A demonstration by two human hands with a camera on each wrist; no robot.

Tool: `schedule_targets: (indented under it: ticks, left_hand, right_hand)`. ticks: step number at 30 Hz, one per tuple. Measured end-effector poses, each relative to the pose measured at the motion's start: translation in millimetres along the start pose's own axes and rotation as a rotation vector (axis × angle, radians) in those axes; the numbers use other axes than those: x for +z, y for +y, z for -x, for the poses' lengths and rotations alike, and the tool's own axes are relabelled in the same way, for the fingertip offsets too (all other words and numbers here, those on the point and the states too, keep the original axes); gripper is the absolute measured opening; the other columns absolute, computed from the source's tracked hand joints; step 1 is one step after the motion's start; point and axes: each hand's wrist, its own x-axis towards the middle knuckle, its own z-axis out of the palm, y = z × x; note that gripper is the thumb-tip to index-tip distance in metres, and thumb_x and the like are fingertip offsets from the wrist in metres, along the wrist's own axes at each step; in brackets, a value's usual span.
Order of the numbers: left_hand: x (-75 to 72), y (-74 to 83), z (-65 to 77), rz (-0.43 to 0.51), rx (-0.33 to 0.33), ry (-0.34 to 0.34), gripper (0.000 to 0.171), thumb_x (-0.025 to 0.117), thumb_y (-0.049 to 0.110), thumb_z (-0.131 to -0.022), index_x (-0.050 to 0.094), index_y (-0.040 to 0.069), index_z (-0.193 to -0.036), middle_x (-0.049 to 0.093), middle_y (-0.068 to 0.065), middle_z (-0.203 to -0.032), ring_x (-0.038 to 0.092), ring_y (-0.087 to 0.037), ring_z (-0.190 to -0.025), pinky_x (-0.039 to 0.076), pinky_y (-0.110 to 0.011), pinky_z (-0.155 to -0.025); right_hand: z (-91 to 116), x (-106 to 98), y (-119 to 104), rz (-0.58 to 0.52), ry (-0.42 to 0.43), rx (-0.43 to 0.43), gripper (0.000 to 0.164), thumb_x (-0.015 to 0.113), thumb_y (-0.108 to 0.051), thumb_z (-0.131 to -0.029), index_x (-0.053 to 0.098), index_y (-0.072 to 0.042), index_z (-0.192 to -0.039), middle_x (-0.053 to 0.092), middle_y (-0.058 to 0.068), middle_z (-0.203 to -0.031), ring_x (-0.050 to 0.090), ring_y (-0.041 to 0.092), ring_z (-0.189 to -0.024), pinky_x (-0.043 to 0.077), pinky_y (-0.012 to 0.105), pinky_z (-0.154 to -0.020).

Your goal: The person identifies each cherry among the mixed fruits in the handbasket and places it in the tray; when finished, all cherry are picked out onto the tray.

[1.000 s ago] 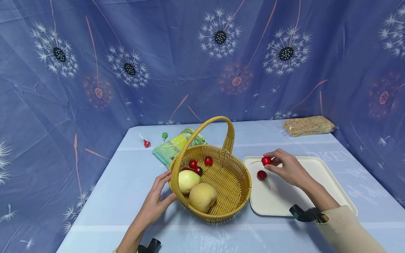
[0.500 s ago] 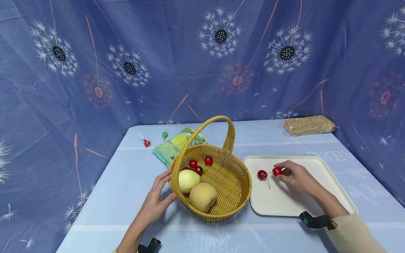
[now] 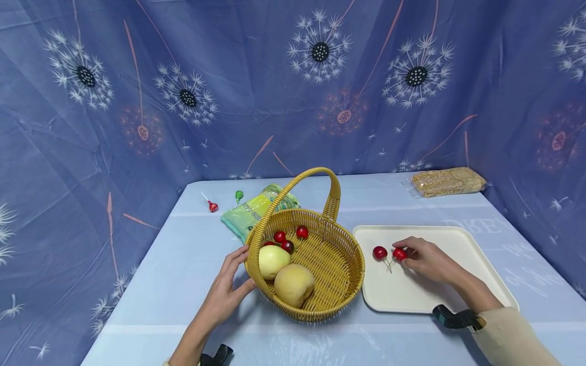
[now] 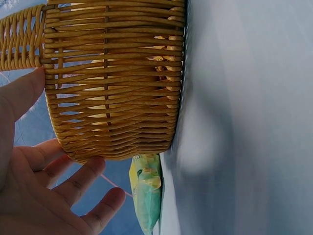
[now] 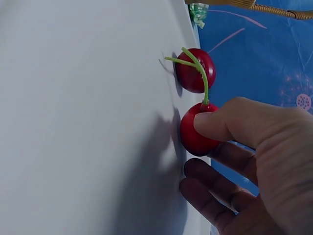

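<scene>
Pale table [image 3: 183,259], left hand [image 3: 225,292] spread against basket [image 3: 331,269], right hand [image 3: 426,259] pinching cherry [image 3: 399,254]

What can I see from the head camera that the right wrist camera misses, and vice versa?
Only the head view shows the left hand, yellowish fruit, peach-like fruit, red lollipop and golden packet.

Only the right wrist view shows the stem of the held cherry crossing in front of the second cherry.

Both show the right hand holding that cherry, the tray and some of the basket.
</scene>
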Motion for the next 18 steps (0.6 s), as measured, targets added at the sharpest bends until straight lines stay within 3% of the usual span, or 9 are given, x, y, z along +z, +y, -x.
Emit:
schedule_targets:
  ticks: [12,18]
  left_hand:
    - [0.1,-0.8,-0.3,0.004,-0.004,0.001,0.058,0.067,0.030,-0.087,0.044,0.021,-0.139,0.033,0.002,-0.150,0.031,-0.030,-0.140,0.031,-0.062,-0.106]
    - [0.0,-1.5,-0.1,0.003,0.000,0.002,0.058,0.067,0.030,-0.087,0.044,0.021,-0.139,0.033,0.002,-0.150,0.032,-0.030,-0.140,0.031,-0.062,-0.106]
  right_hand:
    - [-4.3,-2.0,-4.2,0.012,-0.046,0.053,0.039,0.070,-0.008,-0.080,0.062,-0.006,-0.118,0.064,0.004,-0.102,0.058,0.004,-0.083,0.049,0.022,-0.070]
    - [-3.7,-6.4,-9.9,0.046,-0.013,0.024,0.039,0.071,-0.011,-0.081,0.062,-0.007,-0.119,0.064,0.007,-0.107,0.060,0.017,-0.090,0.051,0.030,-0.074]
